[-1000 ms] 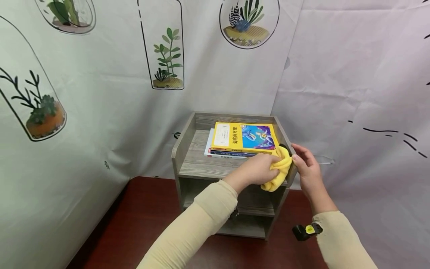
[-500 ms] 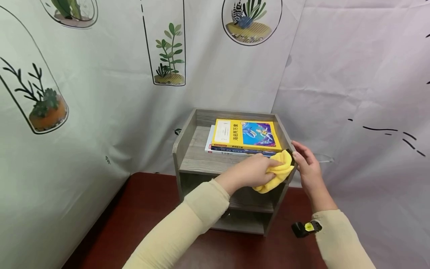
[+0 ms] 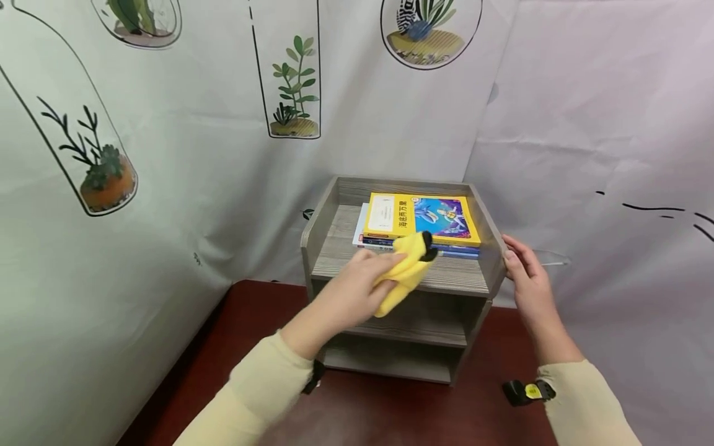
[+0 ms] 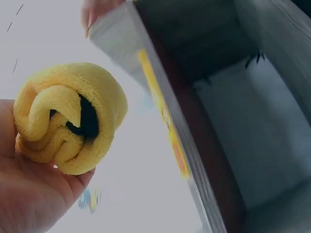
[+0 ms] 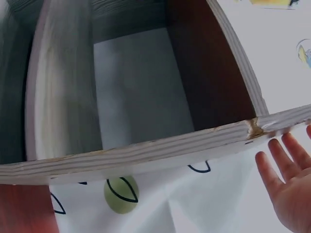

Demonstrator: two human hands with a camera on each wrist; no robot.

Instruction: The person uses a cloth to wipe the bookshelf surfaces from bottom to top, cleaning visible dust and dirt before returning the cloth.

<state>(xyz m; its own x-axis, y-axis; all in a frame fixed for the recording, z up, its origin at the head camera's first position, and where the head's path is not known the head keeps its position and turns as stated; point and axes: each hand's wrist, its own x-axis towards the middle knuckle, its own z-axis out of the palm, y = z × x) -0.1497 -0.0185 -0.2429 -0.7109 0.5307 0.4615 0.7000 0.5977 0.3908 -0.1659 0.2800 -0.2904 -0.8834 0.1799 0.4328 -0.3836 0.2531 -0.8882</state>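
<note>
In the head view my left hand (image 3: 357, 288) grips a folded yellow cloth (image 3: 409, 266) with black patches, held up before the top shelf. The left wrist view shows the cloth (image 4: 73, 116) as a thick roll against my palm. Fairly straight fingers of my right hand (image 3: 527, 272) touch the outer right side of a grey wood-grain shelf unit (image 3: 351, 263); in the right wrist view that hand (image 5: 296, 184) lies along the panel, fingers slightly spread. On the top shelf lies a stack of books, a yellow book (image 3: 390, 217) with a blue picture uppermost.
The unit has lower compartments (image 3: 390, 359) facing me and stands on a dark red tabletop (image 3: 256, 328). White cloth with printed plants (image 3: 212, 155) hangs behind and at both sides. Raised side panels border the top shelf.
My left hand has carried the yellow cloth leftward and up, away from the right front corner of the top shelf. The right hand stays at the right panel. The head view has shifted slightly.
</note>
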